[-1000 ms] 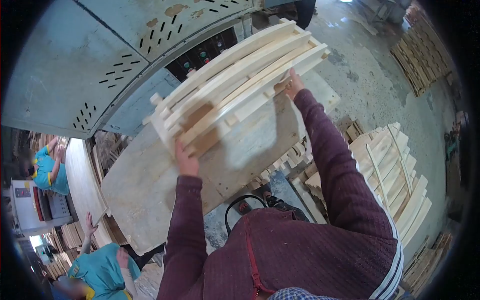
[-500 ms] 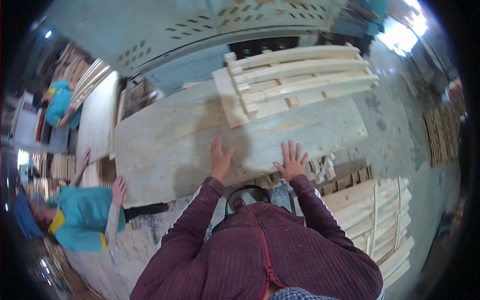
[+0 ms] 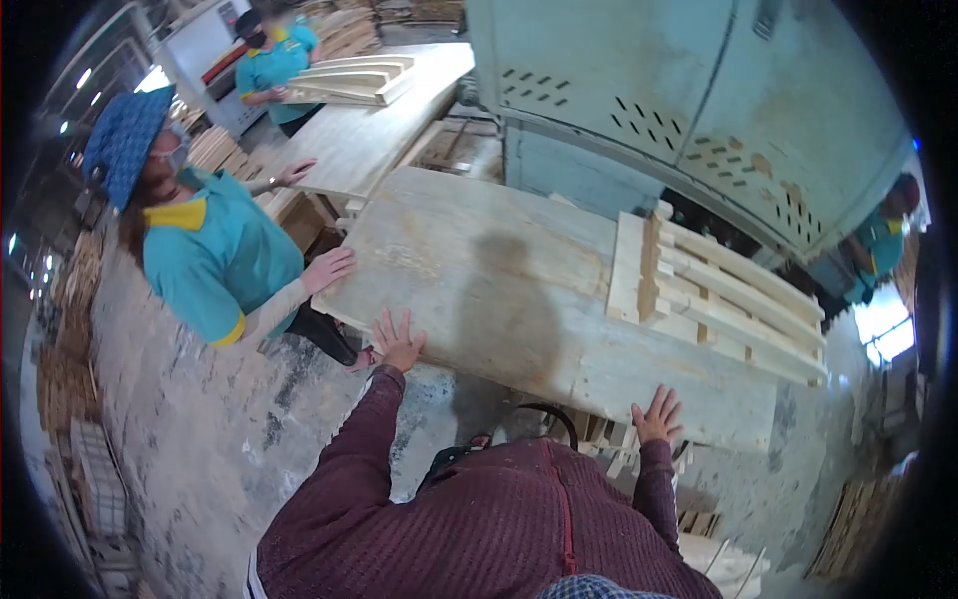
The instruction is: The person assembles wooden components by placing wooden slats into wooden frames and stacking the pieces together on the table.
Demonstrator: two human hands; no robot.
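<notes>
- Two bare hands reach over the near edge of one long wooden table [image 3: 449, 230], the landmark here; both arms, in dark maroon sleeves, extend toward it.
- Left hand [image 3: 399, 342]: by the table's near left corner, back of the hand up, fingers spread wide, holding nothing.
- Right hand [image 3: 657, 416]: at the table's near edge, toward its right end, fingers fanned wide, also holding nothing. Whether either palm presses on the wood, I cannot tell.
- Below the table's near edge, several small wood pieces [image 3: 609, 434], too overlapped to count.
- One slatted wooden frame [image 3: 733, 285] lies on the right part of the table, well apart from the left hand, nearer the right.
- One co-worker in a blue hat [image 3: 215, 240] stands at the table's left end, one hand [image 3: 329, 268] on its corner.
- Behind the table, one pale green machine cabinet [image 3: 619, 90].
- Beyond the table's far left, one second table [image 3: 399, 120], where another co-worker [image 3: 274, 65] holds one curved-slat frame [image 3: 359, 80].
- Past the table's right end, a third co-worker [image 3: 883, 240], partly hidden.
</notes>
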